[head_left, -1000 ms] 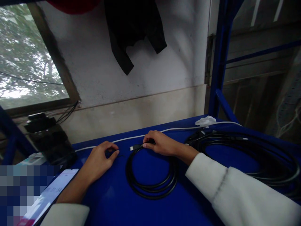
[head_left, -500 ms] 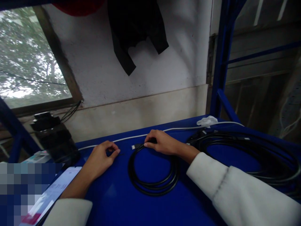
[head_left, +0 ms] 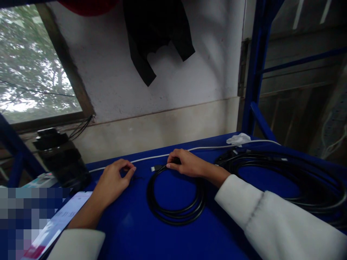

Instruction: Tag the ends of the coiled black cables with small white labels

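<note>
The right hand [head_left: 186, 163] pinches the black, round, plastic-looking cable coil [head_left: 150, 195] lying below it, probably light but springy, best gripped across all loops. The left hand [head_left: 114, 181] curls, fingertips close; its contents I cannot tell.

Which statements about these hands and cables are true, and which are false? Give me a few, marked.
1. The right hand grips the small black coil. True.
2. The white cable runs through that coil's middle. False: it runs behind the coil.
3. The left hand is apart from the coil. True.
4. The dark bottle stands right of both hands. False: it stands to their left.
5. A bigger black coil lies farther right. True.
</note>
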Motion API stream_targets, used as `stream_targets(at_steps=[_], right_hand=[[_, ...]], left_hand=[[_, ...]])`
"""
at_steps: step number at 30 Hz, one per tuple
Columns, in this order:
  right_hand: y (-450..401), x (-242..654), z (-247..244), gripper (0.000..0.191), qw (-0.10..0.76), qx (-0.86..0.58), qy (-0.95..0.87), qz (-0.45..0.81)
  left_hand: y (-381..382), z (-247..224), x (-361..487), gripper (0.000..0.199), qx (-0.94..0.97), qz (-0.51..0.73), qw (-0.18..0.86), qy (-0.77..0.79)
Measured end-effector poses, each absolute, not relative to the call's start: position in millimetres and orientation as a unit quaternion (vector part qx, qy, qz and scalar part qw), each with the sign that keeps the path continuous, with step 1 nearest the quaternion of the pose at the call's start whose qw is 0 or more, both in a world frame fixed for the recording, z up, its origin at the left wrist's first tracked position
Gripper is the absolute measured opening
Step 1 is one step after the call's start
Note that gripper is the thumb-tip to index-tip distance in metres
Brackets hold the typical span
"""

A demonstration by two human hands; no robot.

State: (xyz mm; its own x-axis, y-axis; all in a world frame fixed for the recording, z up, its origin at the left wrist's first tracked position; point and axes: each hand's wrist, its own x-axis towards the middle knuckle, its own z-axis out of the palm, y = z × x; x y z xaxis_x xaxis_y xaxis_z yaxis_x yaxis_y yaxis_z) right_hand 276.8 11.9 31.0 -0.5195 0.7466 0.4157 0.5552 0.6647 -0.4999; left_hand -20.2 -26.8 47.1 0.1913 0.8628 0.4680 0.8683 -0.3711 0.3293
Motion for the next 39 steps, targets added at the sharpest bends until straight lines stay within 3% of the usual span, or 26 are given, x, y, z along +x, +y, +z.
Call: stream_targets(at_steps=[19,39], right_hand=[[13.1,277.0,28.9,0.007,0.290,-0.415,-0.850,0.145],[6.7,270.0,31.4,0.012,0.312,-0.416,-0.843,0.138]], left_hand=[[-33.9,53.1,-9.1,0.032,-0.738,-0.353,0.039,-0.574],[-32.8,47.1,6.4,0.026,-0.749,-0.422,0.019,-0.511]])
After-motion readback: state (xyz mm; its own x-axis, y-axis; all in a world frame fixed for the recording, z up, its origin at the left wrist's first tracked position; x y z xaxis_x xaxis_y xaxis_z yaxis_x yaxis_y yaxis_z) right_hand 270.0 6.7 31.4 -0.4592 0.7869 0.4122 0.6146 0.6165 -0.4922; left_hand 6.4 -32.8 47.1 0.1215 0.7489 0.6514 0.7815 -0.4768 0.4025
